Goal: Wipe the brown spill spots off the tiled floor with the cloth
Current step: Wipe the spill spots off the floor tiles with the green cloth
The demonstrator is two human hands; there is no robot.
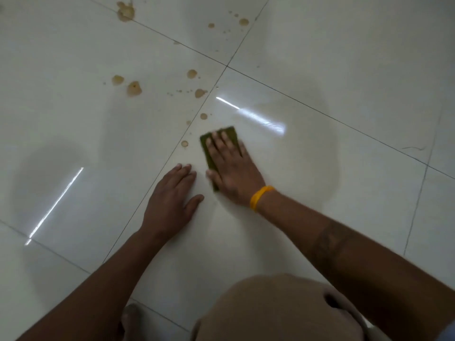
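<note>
A folded olive-green cloth [231, 134] lies flat on the white tiled floor [320, 70], pressed down by my right hand [231, 168], whose fingers are spread over it. My left hand [172, 193] rests flat on the floor just left of it, fingers apart, holding nothing. Brown spill spots sit beyond the cloth: a small ring [184, 143] just left of it, a drop [203, 116] above it, larger blotches [134, 88] to the far left, and a big stain [125, 11] near the top edge.
Dark grout lines cross the glossy tiles, meeting at a joint [226, 66] beyond the hands. A yellow band [259, 196] circles my right wrist. My bent knee in tan cloth [278, 311] fills the bottom centre, with a bare foot [130, 316] beside it.
</note>
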